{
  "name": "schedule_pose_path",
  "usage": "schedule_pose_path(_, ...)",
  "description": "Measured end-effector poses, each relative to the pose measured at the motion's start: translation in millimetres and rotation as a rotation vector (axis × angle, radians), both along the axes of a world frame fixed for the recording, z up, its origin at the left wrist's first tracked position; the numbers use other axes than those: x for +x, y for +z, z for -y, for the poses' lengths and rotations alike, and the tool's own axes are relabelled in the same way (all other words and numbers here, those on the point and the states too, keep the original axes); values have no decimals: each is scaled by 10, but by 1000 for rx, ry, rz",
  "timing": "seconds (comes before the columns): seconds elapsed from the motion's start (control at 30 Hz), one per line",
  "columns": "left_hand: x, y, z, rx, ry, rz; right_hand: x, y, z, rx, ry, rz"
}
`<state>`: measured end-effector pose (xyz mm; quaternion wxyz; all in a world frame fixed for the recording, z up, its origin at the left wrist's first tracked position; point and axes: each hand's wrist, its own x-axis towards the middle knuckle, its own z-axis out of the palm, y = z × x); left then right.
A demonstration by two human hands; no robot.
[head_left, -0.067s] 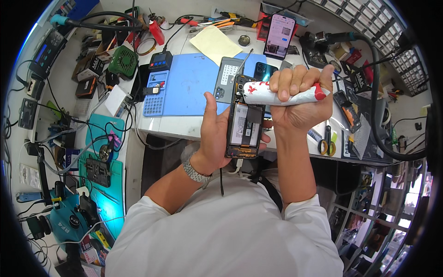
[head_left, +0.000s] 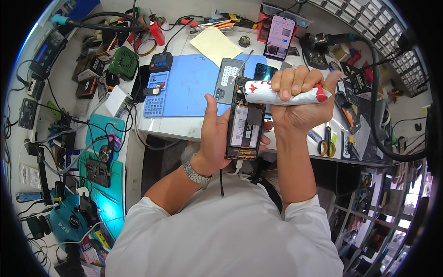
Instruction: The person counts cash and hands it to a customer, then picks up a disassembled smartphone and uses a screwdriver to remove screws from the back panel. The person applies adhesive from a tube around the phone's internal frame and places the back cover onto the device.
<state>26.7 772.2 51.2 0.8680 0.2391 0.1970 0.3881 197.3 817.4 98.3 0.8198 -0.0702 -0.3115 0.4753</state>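
Observation:
My left hand [head_left: 211, 136] holds an opened smartphone [head_left: 243, 131] from below, its thumb sticking up and fingertips showing at the right edge. The back cover is off, so the battery and inner parts are bare. Wrapped round a white squeeze tube [head_left: 265, 93] with a red end is my right hand [head_left: 302, 99]. The tube lies across the upper part of the phone, and its narrow left end is at the phone's top; whether it touches there is hard to tell. Just beyond the phone, a grey back cover [head_left: 224, 76] rests on the blue mat [head_left: 184, 87].
Another phone with a lit screen [head_left: 279, 38] stands at the back. A dark phone [head_left: 263, 71] lies on the mat, and yellow paper [head_left: 214, 44] overlaps its far edge. Scissors [head_left: 326, 142] lie at right. On the left are a teal mat [head_left: 115, 175] and a microscope [head_left: 69, 219].
The right hand and tube have shifted very slightly to the right. Otherwise the hold on the phone and the tube looks the same.

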Motion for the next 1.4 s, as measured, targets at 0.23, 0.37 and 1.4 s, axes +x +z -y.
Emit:
schedule_pose_path(0.23,-217,-71,66,3,-56,45,-158,177,-140,375,32,152)
schedule_pose_path(0.37,-539,-124,93,-26,18,49,-508,237,-462,378,-140,374)
schedule_pose_path(1.4,-1532,-321,-81,125,569,-139,-589,-977,292,-95,-615,1993)
